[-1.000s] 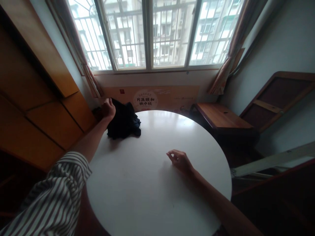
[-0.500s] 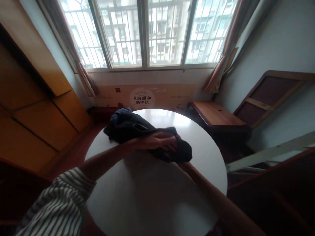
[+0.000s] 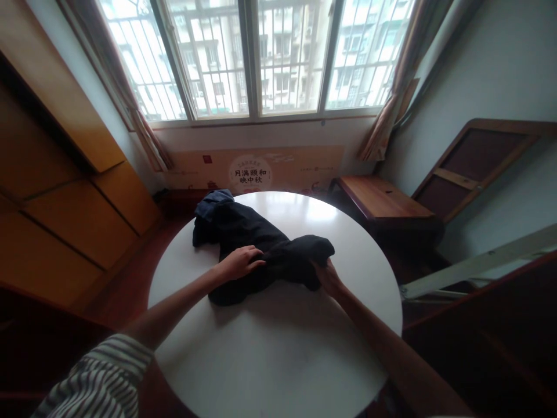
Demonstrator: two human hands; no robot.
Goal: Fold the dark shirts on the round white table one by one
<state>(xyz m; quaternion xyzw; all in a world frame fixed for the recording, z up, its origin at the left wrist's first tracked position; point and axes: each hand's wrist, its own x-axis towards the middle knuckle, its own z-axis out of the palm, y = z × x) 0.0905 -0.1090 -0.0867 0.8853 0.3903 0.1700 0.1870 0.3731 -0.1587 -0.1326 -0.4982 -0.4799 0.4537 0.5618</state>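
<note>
A crumpled black garment [image 3: 248, 226] lies across the white round table [image 3: 270, 360]; its exact kind is not clear. Dark blue cloth [image 3: 215, 203] shows at its far left end, and I cannot tell whether it is part of the same piece. My left hand [image 3: 241, 261] is on the near middle of the garment, fingers curled with cloth between them and the thumb. At the garment's right end, my right hand [image 3: 329, 280] grips the bunched fabric, its fingertips partly hidden by the cloth.
Behind the table stand a low wooden table [image 3: 383, 197] to the right and a wall banner [image 3: 296, 168] under the barred window. Yellow-brown cabinets [image 3: 65, 232] line the left side. A pale metal bar [image 3: 478, 264] runs close to the table's right edge.
My left hand has drawn back leftward from the garment's right end to its middle. The garment is more spread out, with a flap now lying toward me. My right hand shows more.
</note>
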